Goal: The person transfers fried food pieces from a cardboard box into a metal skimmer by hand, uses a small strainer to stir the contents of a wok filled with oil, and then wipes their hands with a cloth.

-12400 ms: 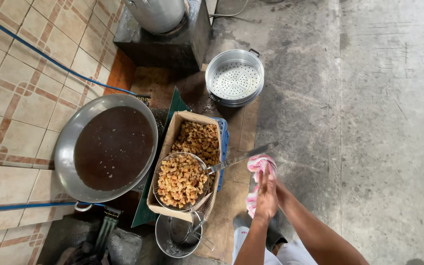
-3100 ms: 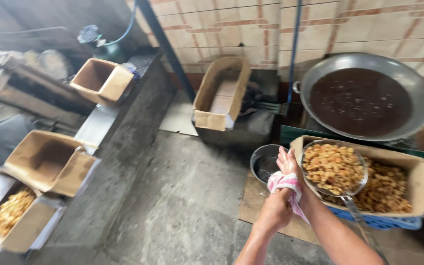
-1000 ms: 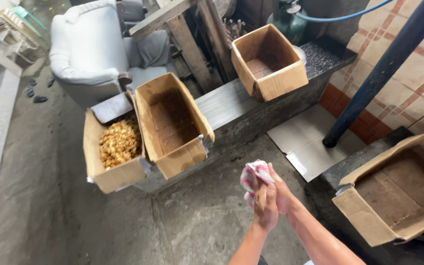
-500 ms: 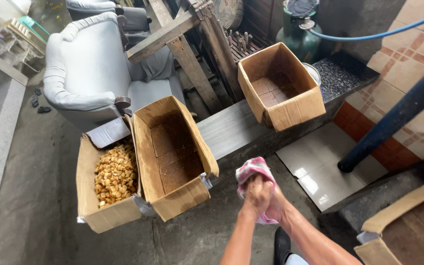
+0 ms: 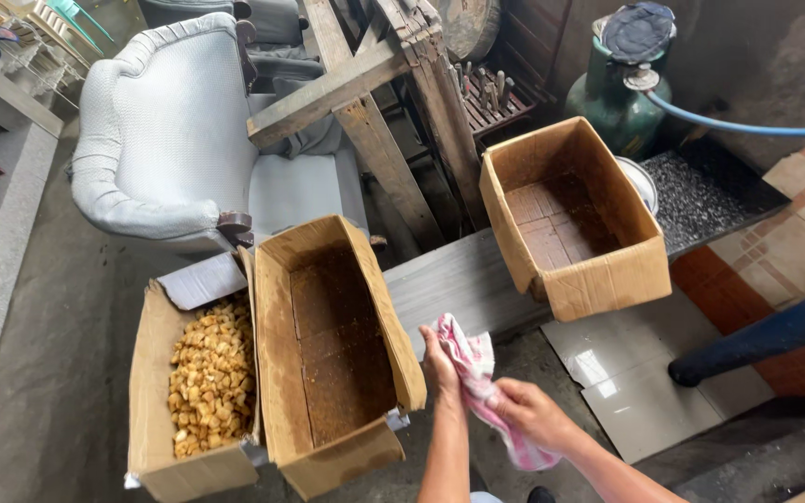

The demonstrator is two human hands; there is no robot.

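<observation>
Low in the frame, just right of centre: a pink-and-white checked cloth [image 5: 482, 387], gripped between both hands. Left hand [image 5: 440, 365] at the cloth's upper left edge, fingers curled closed around the fabric, forearm running down out of the bottom edge. Right hand [image 5: 535, 415] lower and to the right, fingers likewise closed on the cloth, the loose end hanging below the palm.

Immediately left of the hands: an empty cardboard box [image 5: 328, 354] with a dark, oil-stained floor, its near right wall almost touching the left hand. Beside it, farther left and touching it: a second cardboard box [image 5: 156, 391] holding golden-brown fried pieces [image 5: 213, 373] (exact kind of food hard to tell). Upper right of centre: a third, empty cardboard box [image 5: 570, 219], tilted, resting on a grey bench [image 5: 458, 284] that runs diagonally behind the cloth.

Upper left: a pale grey upholstered armchair [image 5: 165, 140]. Top centre: rough wooden beams [image 5: 375, 102], crossed. Top right: a green gas cylinder [image 5: 621, 88] with a blue hose [image 5: 747, 126] leading off the right edge. Right edge, lower: a dark blue pole [image 5: 766, 335] standing on grey floor tiles [image 5: 645, 391].
</observation>
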